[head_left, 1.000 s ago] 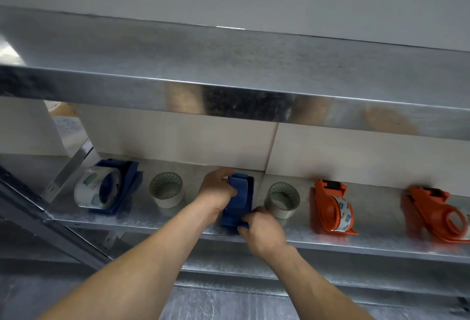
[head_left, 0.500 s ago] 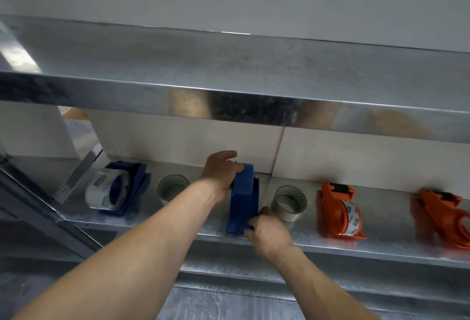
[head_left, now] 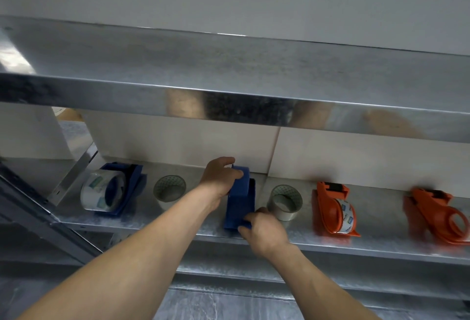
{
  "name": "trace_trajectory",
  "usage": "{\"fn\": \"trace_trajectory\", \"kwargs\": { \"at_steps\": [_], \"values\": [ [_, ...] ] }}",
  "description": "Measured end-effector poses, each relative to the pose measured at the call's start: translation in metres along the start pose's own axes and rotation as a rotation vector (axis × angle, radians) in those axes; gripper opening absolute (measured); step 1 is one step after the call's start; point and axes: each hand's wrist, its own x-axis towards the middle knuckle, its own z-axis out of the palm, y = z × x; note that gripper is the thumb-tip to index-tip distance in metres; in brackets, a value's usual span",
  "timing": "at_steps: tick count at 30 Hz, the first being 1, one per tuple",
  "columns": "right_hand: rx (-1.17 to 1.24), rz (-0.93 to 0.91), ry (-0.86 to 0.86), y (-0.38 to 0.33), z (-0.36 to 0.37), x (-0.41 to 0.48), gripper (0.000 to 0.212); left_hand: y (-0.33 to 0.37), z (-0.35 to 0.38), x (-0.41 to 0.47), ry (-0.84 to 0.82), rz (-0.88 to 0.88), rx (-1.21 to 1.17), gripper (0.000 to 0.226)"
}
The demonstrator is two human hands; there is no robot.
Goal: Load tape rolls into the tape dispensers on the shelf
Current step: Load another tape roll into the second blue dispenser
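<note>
Blue plastic is what both hands are on, reached over the front lip of the galvanised lower shelf point(head_left: 381, 246). Nearest, the right hand point(head_left: 264, 230) pinches the front bottom corner of the middle blue tape dispenser point(head_left: 240, 200). Its fingertips curl behind the plastic and are hidden.

The dispenser stands on edge mid-row on the shelf, its long side running toward the wall. Its inner face is turned away, so I cannot tell whether a roll is inside. At its far, upper end the left hand point(head_left: 218, 179) is clamped on the top corner, fingers curled round it.

A loose grey tape roll point(head_left: 284, 202) lies flat just right of the dispenser, and another loose roll point(head_left: 170, 188) lies to its left. Farther left is a loaded blue dispenser point(head_left: 114, 187). To the right are a loaded orange dispenser point(head_left: 335, 207) and a second orange dispenser point(head_left: 437, 215), cut off at the frame edge. The upper shelf point(head_left: 229, 77) hides the wall behind.
</note>
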Motion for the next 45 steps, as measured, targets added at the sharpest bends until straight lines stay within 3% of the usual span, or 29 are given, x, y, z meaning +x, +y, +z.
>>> {"fn": "trace_trajectory", "kwargs": {
  "at_steps": [7, 10, 17, 32, 35, 39, 45],
  "values": [
    [0.092, 0.035, 0.069, -0.006, -0.018, -0.004, 0.036, 0.003, -0.001, -0.005, 0.006, 0.013, 0.047, 0.054],
    [0.197, 0.066, 0.142, -0.012, -0.034, -0.010, 0.047, 0.006, -0.003, -0.009, 0.023, 0.019, 0.055, 0.057],
    [0.464, 0.090, 0.367, -0.030, -0.075, -0.036, 0.051, 0.015, -0.007, -0.029, 0.066, 0.079, 0.071, 0.061],
    [0.698, -0.059, 0.557, -0.013, -0.125, -0.135, 0.060, 0.038, 0.008, -0.145, 0.147, 0.315, -0.106, 0.060],
    [0.746, -0.082, 0.574, 0.000, -0.132, -0.170, 0.058, 0.039, 0.023, -0.184, 0.154, 0.341, -0.136, 0.049],
    [0.828, -0.120, 0.605, 0.018, -0.144, -0.215, 0.057, 0.039, 0.046, -0.233, 0.152, 0.379, -0.188, 0.018],
    [0.838, -0.135, 0.685, 0.041, -0.169, -0.273, 0.057, 0.046, 0.082, -0.282, 0.117, 0.444, -0.230, 0.025]
  ]
}}
